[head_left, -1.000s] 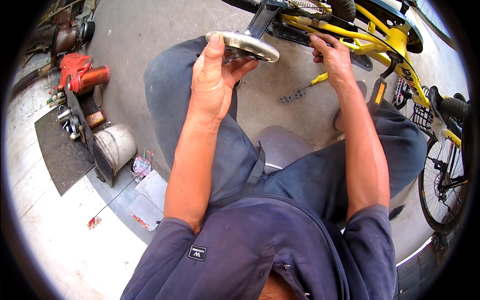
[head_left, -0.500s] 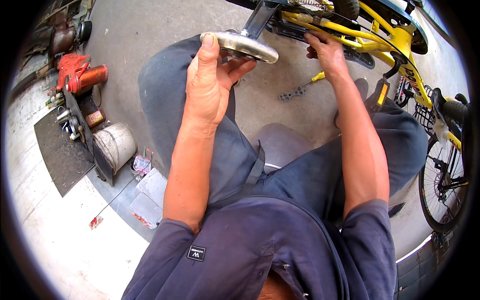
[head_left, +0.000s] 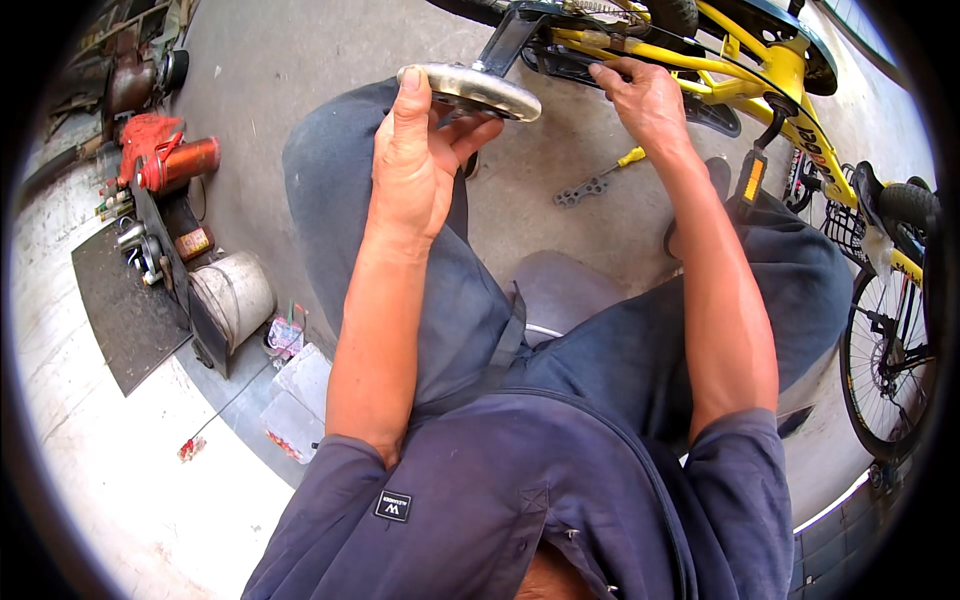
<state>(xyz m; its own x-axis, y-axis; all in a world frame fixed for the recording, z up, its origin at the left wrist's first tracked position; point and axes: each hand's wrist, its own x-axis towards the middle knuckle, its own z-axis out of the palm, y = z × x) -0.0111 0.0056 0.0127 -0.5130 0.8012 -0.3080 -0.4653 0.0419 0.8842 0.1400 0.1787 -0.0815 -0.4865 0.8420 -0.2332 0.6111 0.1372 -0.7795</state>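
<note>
My left hand (head_left: pixel 411 170) grips a small silver-rimmed wheel (head_left: pixel 490 95), thumb on its top face and fingers beneath. A black bracket (head_left: pixel 502 40) joins the wheel to the yellow bicycle (head_left: pixel 780 70) lying along the top. My right hand (head_left: pixel 645 105) is at the bicycle's lower frame tubes, fingers bent around a dark part there; what exactly they hold is hidden. On the floor below, a yellow-handled tool (head_left: pixel 630 158) lies beside a dark flat wrench-like piece with holes (head_left: pixel 580 192).
At left stand a red tool (head_left: pixel 150 150), a white bucket (head_left: pixel 235 295), a dark board (head_left: pixel 120 300) and light plastic boxes (head_left: pixel 300 385). Another bicycle's wheel (head_left: pixel 885 370) is at right. My bent legs (head_left: pixel 330 180) frame the work area.
Both hands have shifted slightly: the left with the wheel a little leftward, the right leftward and up along the frame. The bicycle and wheel have moved slightly with them.
</note>
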